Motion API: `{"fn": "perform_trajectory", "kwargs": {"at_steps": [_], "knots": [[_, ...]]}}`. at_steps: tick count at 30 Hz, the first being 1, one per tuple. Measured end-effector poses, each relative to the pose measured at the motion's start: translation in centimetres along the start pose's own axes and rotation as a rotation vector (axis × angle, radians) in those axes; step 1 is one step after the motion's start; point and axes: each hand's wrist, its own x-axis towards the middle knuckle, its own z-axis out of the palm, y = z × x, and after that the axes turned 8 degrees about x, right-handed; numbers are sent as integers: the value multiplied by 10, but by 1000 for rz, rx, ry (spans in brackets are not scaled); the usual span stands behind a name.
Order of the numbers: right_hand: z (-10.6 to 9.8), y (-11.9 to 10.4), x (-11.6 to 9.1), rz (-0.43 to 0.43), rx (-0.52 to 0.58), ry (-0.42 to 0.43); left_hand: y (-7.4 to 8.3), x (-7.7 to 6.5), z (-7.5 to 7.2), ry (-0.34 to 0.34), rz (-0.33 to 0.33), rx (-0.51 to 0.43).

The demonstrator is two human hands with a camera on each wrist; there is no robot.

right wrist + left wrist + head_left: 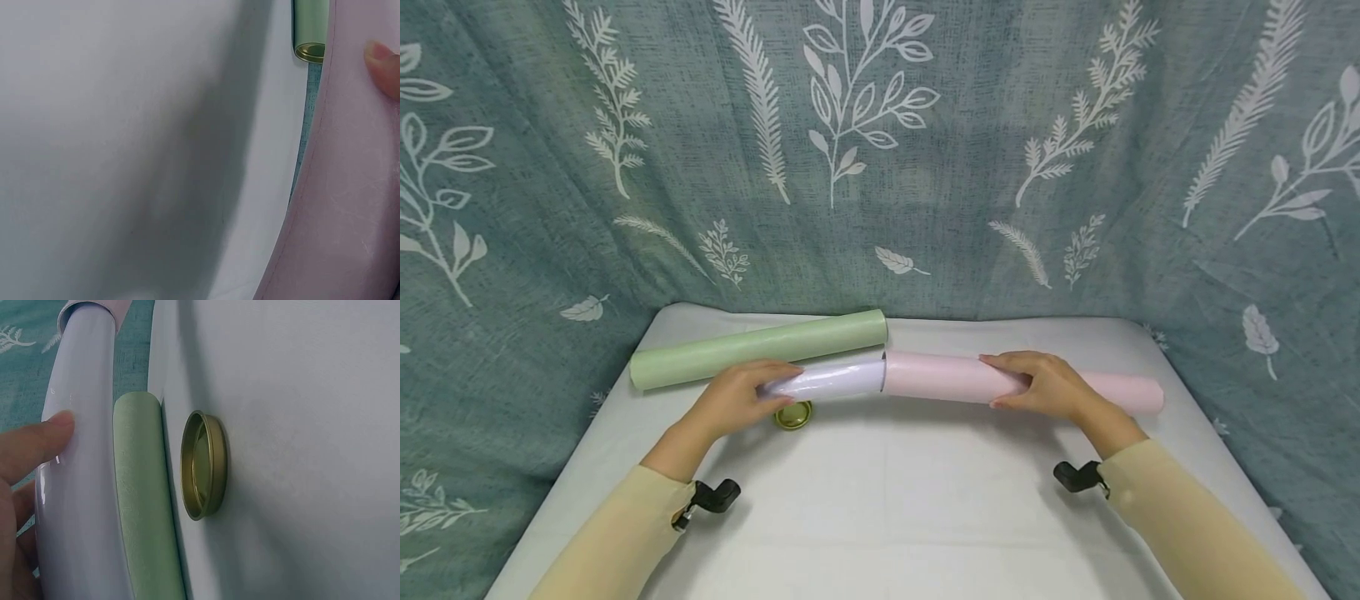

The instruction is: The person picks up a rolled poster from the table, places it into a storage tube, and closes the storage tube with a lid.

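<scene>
In the head view, the left hand (741, 397) hid one end of the white roll (842, 379), whose other end lay unseen inside the pink tube (943, 377); the right hand (1048, 387) covered part of that tube. The left wrist view's bottom edge cut off the green tube (142, 500).

A teal curtain (962, 233) is enclosing the white surface (887, 500) at the back and both sides. White leaf prints (760, 92) are spreading across the curtain, and soft shadows (219, 144) are falling on the surface.

Free room over near table (887, 500), gold lid (793, 415) at left, white tube (842, 379), pink tube (936, 379) barring beyond
</scene>
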Motion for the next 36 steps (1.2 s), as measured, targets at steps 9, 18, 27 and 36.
{"fn": "perform_trajectory", "kwargs": {"at_steps": [9, 18, 27, 36], "knots": [[3, -4, 1, -25, -10, -13, 7, 5, -2, -55, -8, 3], [4, -6, 0, -15, -7, -33, 8, 6, 1, -73, -10, 16], [2, -9, 1, -32, -29, -39, 12, 8, -1, -71, 8, 34], [7, -12, 3, -51, -24, -42, 18, 16, 4, -64, 49, 53]]}}
